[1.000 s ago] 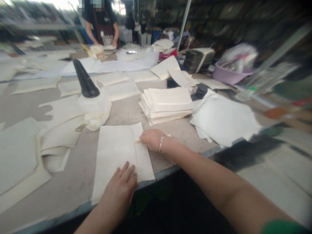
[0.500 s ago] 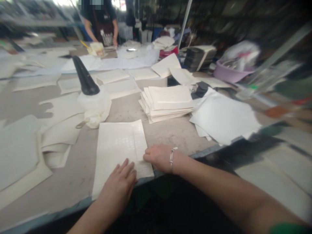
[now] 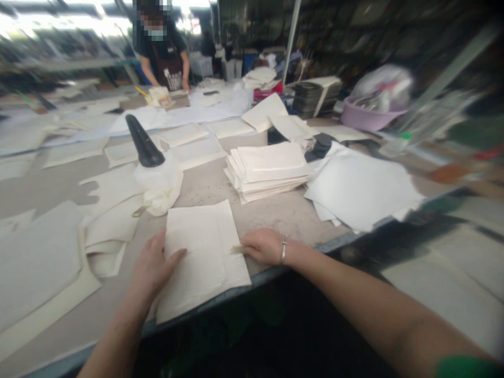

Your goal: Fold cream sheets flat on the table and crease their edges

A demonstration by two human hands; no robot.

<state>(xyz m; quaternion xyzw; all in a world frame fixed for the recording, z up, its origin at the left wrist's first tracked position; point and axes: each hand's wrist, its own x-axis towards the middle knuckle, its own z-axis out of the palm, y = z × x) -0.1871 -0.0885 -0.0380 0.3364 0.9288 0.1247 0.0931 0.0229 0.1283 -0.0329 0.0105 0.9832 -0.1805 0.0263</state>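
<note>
Head view: at the bench's [image 3: 283, 218] near edge, left hand [image 3: 151, 265] rests wide on the sheet [image 3: 199, 262], right hand [image 3: 263, 245] pinches a thin piece [image 3: 237, 249]; apparent smoothing calls for even pressure next.

Strong white daylight pours through blurred windows [image 3: 74, 31] at the upper left, in front of which a long pale table [image 3: 79, 64] runs across the back. A broad grey-brown worktable [image 3: 205, 188] with a blue-grey edge [image 3: 328, 245] fills the foreground. Behind it rises a slim metal post [image 3: 291, 44]. On the right, the dark background [image 3: 366, 26] is too dim to tell wall from shelving.
</note>
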